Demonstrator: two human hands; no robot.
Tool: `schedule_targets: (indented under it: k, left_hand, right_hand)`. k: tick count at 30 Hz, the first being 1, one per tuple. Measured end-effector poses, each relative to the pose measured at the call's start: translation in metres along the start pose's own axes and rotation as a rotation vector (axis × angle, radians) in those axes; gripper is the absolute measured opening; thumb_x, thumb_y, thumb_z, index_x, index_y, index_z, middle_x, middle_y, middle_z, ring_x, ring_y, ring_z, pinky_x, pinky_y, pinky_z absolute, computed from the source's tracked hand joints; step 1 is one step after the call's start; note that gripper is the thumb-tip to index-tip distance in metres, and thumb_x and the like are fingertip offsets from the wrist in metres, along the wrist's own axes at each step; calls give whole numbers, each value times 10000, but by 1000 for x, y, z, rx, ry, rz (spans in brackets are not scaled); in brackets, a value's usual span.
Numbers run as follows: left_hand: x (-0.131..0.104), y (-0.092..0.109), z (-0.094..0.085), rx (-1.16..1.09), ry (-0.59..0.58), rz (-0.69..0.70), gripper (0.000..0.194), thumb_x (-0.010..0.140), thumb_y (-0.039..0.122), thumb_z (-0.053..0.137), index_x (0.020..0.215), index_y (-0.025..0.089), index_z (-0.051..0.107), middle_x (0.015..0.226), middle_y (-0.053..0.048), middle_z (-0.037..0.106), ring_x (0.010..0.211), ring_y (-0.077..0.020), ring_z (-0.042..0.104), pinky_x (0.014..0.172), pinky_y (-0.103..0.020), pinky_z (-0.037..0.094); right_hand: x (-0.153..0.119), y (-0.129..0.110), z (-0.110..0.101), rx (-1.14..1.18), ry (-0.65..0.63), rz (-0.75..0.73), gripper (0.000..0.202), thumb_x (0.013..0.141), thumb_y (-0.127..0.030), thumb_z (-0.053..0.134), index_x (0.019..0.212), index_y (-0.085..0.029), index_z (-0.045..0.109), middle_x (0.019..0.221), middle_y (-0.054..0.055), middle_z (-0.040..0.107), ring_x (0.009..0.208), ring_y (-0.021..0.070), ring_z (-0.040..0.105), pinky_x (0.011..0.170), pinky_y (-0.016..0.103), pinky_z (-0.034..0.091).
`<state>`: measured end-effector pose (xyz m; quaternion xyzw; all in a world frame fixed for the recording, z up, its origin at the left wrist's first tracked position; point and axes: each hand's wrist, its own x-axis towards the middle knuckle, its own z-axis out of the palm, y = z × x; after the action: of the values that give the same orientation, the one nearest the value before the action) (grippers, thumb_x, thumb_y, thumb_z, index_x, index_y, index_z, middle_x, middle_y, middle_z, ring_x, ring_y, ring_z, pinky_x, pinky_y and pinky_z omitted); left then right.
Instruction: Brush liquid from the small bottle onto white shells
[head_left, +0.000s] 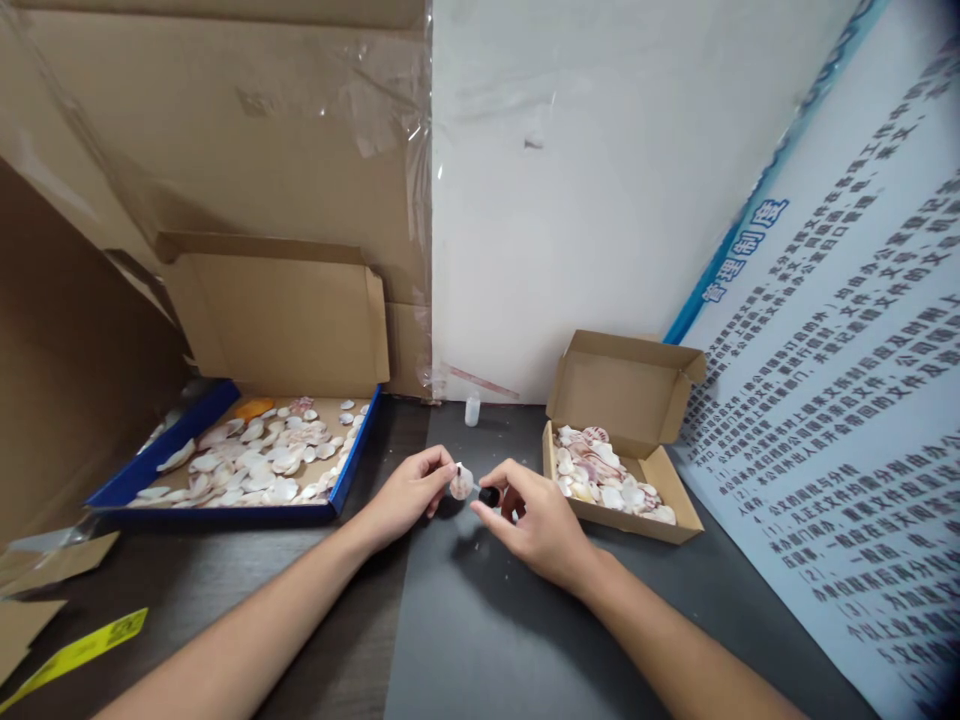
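My left hand (409, 488) is closed in a pinch on the edge of a small pale seashell (462, 484), held above the dark mat. A small black-ended applicator (489, 495) with a clear, narrow front sits between the thumb and fingers of my right hand (534, 515). Its tip points left and meets or nearly meets the shell; whether they touch is too small to tell. Beyond both hands, a small whitish translucent bottle or cap (472, 411) stands upright on the mat near the wall.
To the left, a blue-sided cardboard box (225, 512) with a raised lid holds many loose shells. A smaller brown box (637, 530), lid raised, contains more shells on the right. A yellow strip (82, 655) lies front left. Cardboard and a printed poster (825, 400) border the table.
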<state>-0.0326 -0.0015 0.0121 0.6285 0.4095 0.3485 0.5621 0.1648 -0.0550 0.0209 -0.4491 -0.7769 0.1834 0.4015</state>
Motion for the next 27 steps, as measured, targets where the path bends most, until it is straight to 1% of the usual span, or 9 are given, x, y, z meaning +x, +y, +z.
schedule_targets:
  k: [2,6,7,11,15,16,20,24,27]
  left_hand:
    - [0,0,0,-1,3,4,372,832,514,589,749,167,484,621,40,513,456,-64,382,432,-188,323]
    - [0,-1,-1,8,-2,3,375,836,519,582,744,170,481,552,63,444,443,-67,362,424,-184,314]
    - [0,-2,-1,7,-4,7,376,838,519,581,743,169,481,550,63,444,444,-67,363,425,-183,315]
    - [0,-3,-1,9,-11,21,387,845,525,584,746,166,477,547,64,454,435,-58,367,422,-172,319]
    - [1,-4,0,-3,-18,-5,415,835,567,584,787,168,484,542,71,465,389,-52,373,374,-159,301]
    - [1,-4,0,-16,-18,-13,422,829,576,589,796,168,483,561,68,481,383,-50,385,364,-157,306]
    - [0,-3,1,-65,-19,-39,435,807,579,620,808,164,487,616,59,516,369,-43,417,345,-153,334]
    - [0,-2,1,-89,-16,-56,427,808,566,625,809,160,494,648,41,552,368,-48,451,338,-152,343]
    - [0,-2,1,-103,-14,-51,402,810,537,629,804,158,495,652,34,558,379,-48,456,348,-150,350]
  right_hand:
    - [-1,0,0,23,-65,2,144,836,-280,672,925,-206,588,674,-35,584,528,94,535,527,206,422]
    - [-1,0,1,26,63,27,138,839,-274,665,917,-199,581,687,-29,581,530,93,527,532,210,420]
    - [-1,0,0,19,62,22,135,842,-273,662,924,-198,585,692,-27,581,535,93,528,536,211,421]
    - [-1,0,0,36,-79,-13,139,831,-269,676,915,-201,588,657,-41,565,541,96,526,537,205,415]
    - [-1,0,0,27,42,-15,123,861,-267,643,950,-197,593,708,-28,564,546,91,518,556,213,421]
    - [-1,0,0,20,38,-22,124,869,-266,635,965,-198,597,728,-23,570,555,91,521,562,214,423]
    - [-1,1,0,36,-97,-49,131,849,-262,663,946,-204,597,700,-34,566,561,93,520,561,211,415]
    - [-1,1,0,20,18,-51,117,861,-255,641,954,-201,595,723,-25,557,569,95,513,572,220,415]
    - [-1,1,-1,-7,-5,-50,108,861,-252,636,948,-200,597,715,-26,554,568,97,507,562,221,401]
